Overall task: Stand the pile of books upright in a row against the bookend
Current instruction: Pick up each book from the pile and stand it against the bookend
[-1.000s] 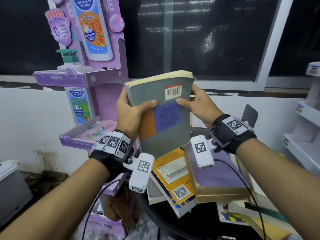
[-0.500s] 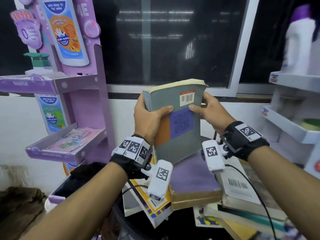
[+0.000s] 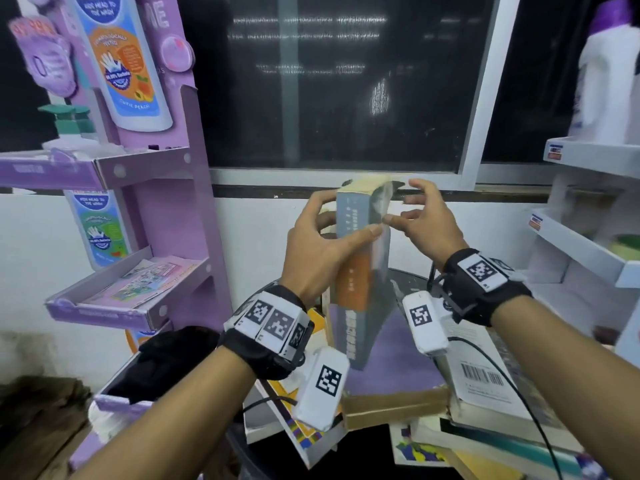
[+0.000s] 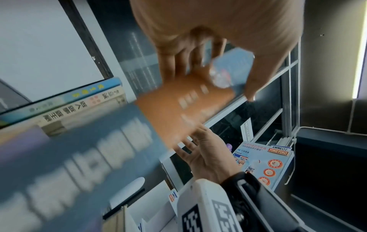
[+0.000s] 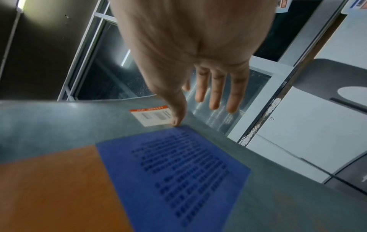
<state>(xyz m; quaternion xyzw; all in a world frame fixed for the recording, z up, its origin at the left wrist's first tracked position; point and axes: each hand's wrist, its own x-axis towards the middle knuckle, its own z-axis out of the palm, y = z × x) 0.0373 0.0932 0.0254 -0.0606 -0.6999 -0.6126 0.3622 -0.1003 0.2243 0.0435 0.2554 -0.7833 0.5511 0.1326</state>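
A grey book (image 3: 360, 265) with an orange and purple spine stands upright in the air above the pile, spine toward me. My left hand (image 3: 325, 237) grips it, thumb across the spine and fingers behind. My right hand (image 3: 415, 213) is beside its top right edge with fingers spread. In the right wrist view only the thumb tip touches the back cover (image 5: 178, 157) near the barcode label. The pile lies flat below: a purple-covered book (image 3: 394, 362), a yellow book (image 3: 311, 434) and a white book (image 3: 485, 379). A dark grey bookend (image 5: 327, 73) shows beyond the book.
A purple cardboard display stand (image 3: 166, 202) with shelves rises at the left. White shelves (image 3: 581, 247) stand at the right. A dark window (image 3: 329, 81) and its sill run behind. The books lie on a round black table (image 3: 242, 455).
The grey book has turned from back cover facing me to spine facing me. My right hand's fingers have come off its edge and spread.
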